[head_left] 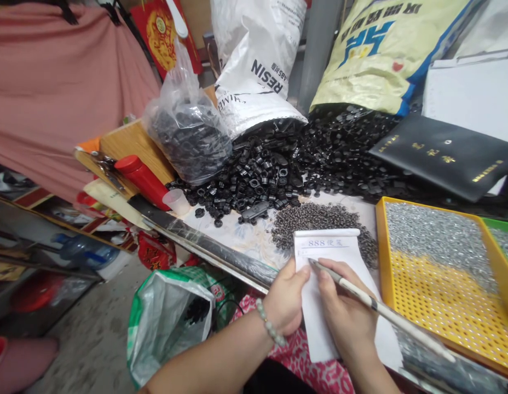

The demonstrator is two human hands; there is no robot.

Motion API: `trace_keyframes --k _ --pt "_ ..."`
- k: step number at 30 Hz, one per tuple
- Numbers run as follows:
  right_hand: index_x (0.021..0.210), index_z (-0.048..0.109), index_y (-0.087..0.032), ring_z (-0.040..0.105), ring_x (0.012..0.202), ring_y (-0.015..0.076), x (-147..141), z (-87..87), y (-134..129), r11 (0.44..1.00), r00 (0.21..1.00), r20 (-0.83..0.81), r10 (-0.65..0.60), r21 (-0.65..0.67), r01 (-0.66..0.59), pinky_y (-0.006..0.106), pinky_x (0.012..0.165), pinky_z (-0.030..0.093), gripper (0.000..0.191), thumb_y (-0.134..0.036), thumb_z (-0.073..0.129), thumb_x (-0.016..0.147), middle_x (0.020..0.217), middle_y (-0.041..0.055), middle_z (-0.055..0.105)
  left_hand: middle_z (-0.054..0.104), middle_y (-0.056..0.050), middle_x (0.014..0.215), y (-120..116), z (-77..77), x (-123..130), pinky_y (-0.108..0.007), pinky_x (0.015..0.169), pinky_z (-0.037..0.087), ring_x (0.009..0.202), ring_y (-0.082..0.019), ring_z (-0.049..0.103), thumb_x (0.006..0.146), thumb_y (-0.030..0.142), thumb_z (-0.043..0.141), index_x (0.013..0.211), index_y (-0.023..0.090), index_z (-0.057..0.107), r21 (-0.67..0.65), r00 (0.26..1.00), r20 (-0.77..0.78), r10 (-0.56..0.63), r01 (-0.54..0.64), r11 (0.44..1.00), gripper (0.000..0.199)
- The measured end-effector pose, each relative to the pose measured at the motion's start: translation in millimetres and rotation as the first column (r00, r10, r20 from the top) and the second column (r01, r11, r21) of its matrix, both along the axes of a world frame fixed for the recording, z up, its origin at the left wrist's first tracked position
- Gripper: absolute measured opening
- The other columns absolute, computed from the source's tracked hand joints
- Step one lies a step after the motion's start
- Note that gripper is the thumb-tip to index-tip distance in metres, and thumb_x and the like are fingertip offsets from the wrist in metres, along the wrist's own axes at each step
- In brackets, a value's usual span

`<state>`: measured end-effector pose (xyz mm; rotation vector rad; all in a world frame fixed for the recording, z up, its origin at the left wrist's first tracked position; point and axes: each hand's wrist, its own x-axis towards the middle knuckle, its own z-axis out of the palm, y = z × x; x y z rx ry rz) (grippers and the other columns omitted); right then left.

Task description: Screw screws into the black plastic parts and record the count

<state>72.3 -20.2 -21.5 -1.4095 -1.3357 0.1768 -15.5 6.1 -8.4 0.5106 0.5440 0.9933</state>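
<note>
A white notepad with a printed "888" heading lies tilted over the table's front edge. Its left side is gripped by my left hand, thumb on top and the other fingers mostly hidden. My right hand is closed around a white pen, whose tip points at the page just under the heading line. Faint marks show near the upper left of the page. Right behind the pad spreads a pile of small dark metal parts. A beaded bracelet circles my left wrist.
Black plastic parts heap behind, below a white resin sack and a yellow sack. A yellow perforated tray of small metal pieces stands right. At left are a red bottle and small clear cup; below, an open woven bag.
</note>
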Motion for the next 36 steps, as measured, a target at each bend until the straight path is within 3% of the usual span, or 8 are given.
trace_keyframes --k 5,11,36 --pt "0.087 0.060 -0.019 0.059 0.076 0.0113 0.7 0.8 0.1 0.999 0.999 0.004 0.040 0.027 -0.040 0.021 0.068 0.050 0.011 -0.020 0.052 0.080 0.080 0.0007 0.062 0.063 -0.011 0.104 -0.3 1.7 -0.6 -0.038 0.099 0.033 0.105 -0.023 0.054 0.075 0.020 0.059 0.105 0.013 0.057 0.005 1.000 -0.006 -0.007 0.007 1.000 0.031" --pt "0.093 0.060 -0.020 0.060 0.079 0.0110 0.9 -2.0 0.3 0.982 0.984 0.029 0.174 0.066 -0.175 0.021 0.072 0.051 0.017 -0.015 0.052 0.079 0.085 0.0008 0.062 0.059 -0.010 0.112 -0.8 4.8 0.7 -0.036 0.102 0.029 0.112 -0.022 0.049 0.077 0.021 0.057 0.110 0.015 0.057 0.048 1.000 -0.010 -0.002 0.002 0.999 0.034" --pt "0.091 0.060 -0.019 0.060 0.078 0.0110 1.5 1.0 3.4 0.985 0.985 0.062 0.163 0.039 -0.166 0.021 0.071 0.052 0.014 -0.018 0.051 0.080 0.083 0.0014 0.063 0.061 -0.010 0.108 -0.3 6.3 1.3 -0.037 0.104 0.026 0.111 -0.022 0.049 0.077 0.015 0.053 0.108 0.016 0.058 0.040 1.000 -0.007 -0.004 0.005 0.999 0.032"
